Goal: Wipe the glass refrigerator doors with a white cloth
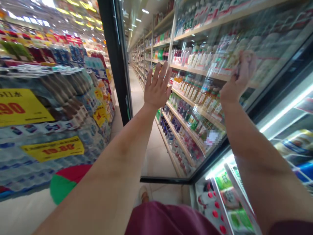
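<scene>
Head view: a tall clear glass door with a black frame stands swung out in front of the wearer. Its lower edge hangs above the floor; past its left edge, a strip of pale tiled floor gives open room.

The left hand is raised flat at the glass, fingers spread, holding nothing. The right hand is bent at the wrist near the door's hinge side; its blurred fingers leave me unable to tell whether it grasps anything.

At lower right, a white-lit cooler holds red-capped bottles and green-labelled packs. Through the glass, pale wood-edged shelves carry rows of bottles.

At left, wrapped drink packs bear yellow price signs, under bright ceiling lights.
</scene>
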Tool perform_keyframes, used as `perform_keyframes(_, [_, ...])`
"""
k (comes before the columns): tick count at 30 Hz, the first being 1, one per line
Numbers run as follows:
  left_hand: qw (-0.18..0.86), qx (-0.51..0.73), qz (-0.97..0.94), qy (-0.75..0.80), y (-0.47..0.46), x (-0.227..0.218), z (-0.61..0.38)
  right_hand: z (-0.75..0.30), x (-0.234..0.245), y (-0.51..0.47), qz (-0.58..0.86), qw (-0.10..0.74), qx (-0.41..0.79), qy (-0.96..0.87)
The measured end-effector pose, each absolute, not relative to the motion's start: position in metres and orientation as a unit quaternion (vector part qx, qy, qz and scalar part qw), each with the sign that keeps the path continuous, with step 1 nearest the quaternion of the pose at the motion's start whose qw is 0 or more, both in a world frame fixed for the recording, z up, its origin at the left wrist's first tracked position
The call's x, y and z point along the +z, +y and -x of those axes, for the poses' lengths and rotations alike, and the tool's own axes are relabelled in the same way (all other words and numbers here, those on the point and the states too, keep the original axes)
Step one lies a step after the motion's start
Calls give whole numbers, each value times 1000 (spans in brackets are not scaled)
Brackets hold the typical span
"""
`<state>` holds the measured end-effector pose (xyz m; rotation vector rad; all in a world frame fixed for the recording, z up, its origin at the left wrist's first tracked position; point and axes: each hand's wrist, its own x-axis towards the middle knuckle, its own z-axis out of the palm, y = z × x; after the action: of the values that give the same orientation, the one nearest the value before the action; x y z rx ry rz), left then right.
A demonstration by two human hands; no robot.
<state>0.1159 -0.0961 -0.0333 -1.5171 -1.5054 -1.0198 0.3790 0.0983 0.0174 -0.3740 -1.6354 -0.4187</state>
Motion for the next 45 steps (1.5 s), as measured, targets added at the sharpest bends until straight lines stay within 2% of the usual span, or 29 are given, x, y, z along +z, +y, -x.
perform_keyframes(2, [370, -401, 598, -587, -96, -34, -115, -378, -11, 93, 200, 709, -159, -658])
perform_keyframes(6, [373, -395, 599, -588, -95, -34, -114, -372, -75, 75, 208, 705, -143, -663])
perform_keyframes(8, [372, -388, 598, -595, -94, -34, -114, -378, -77, 80, 206, 706, -151, -661])
perform_keyframes(12, [379, -376, 591, -605, -95, -33, -115, -396, -38, 108, 220, 724, -160, -634])
perform_keyframes(14, [377, -380, 595, -600, -96, -33, -116, -398, -36, 110, 226, 728, -165, -626])
perform_keyframes(17, [369, -386, 596, -600, -98, -32, -118, -390, -78, 87, 223, 685, -187, -668])
perform_keyframes(20, [364, -393, 596, -599, -100, -32, -120, -385, -133, 56, 187, 576, -219, -765])
perform_keyframes(22, [358, -400, 599, -594, -101, -32, -121, -391, -146, 51, 160, 545, -230, -790])
perform_keyframes(24, [353, -405, 599, -593, -101, -32, -121, -403, -134, 61, 165, 571, -219, -774])
perform_keyframes(27, [350, -409, 600, -591, -100, -31, -120, -417, -102, 84, 215, 687, -166, -674])
perform_keyframes(29, [349, -410, 606, -586, -99, -32, -119, -418, -100, 89, 242, 732, -133, -623])
perform_keyframes(31, [351, -406, 609, -584, -98, -32, -118, -411, -120, 80, 255, 726, -118, -628])
perform_keyframes(34, [363, -395, 600, -594, -99, -32, -119, -398, -167, 56, 254, 669, -127, -687])
perform_keyframes(36, [369, -386, 595, -601, -99, -31, -119, -396, -180, 49, 246, 642, -137, -713])
perform_keyframes(38, [372, -385, 592, -603, -99, -31, -119, -398, -167, 54, 242, 644, -136, -713])
perform_keyframes(43, [369, -393, 599, -591, -87, -40, -109, -392, -91, 80, 250, 734, -111, -621])
perform_keyframes(45, [376, -397, 595, -589, -83, -48, -105, -379, -85, 73, 235, 735, -125, -624])
